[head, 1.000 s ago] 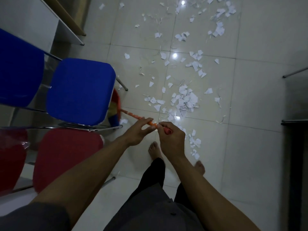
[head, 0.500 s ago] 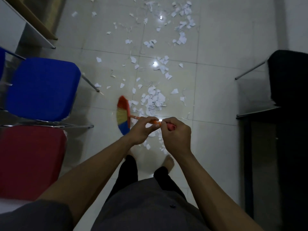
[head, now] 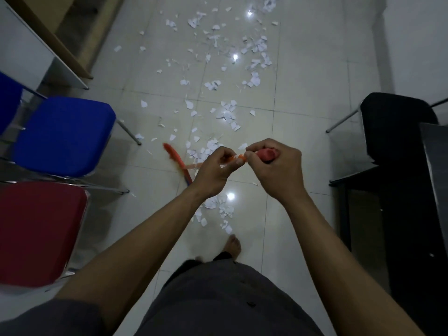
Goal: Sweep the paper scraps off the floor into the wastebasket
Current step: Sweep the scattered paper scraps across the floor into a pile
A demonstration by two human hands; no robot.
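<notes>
I hold a broom by its orange handle (head: 238,158) with both hands. My right hand (head: 275,168) grips the red end cap, and my left hand (head: 214,169) pinches the handle just below it. The broom's red and blue head (head: 178,163) is blurred, low over the tiles to the left of my hands. White paper scraps (head: 226,112) lie scattered along the pale tiled floor ahead, with a smaller cluster (head: 218,209) under my hands near my bare foot (head: 232,246). No wastebasket is in view.
A blue chair (head: 63,134) and a red chair (head: 36,231) stand at the left, with a white desk (head: 29,57) behind them. A black chair (head: 397,124) and dark furniture (head: 412,214) line the right side.
The broom head has swung from under the blue chair out toward the scraps in the middle. The view has shifted right, bringing the black chair into sight. Both hands keep their hold.
</notes>
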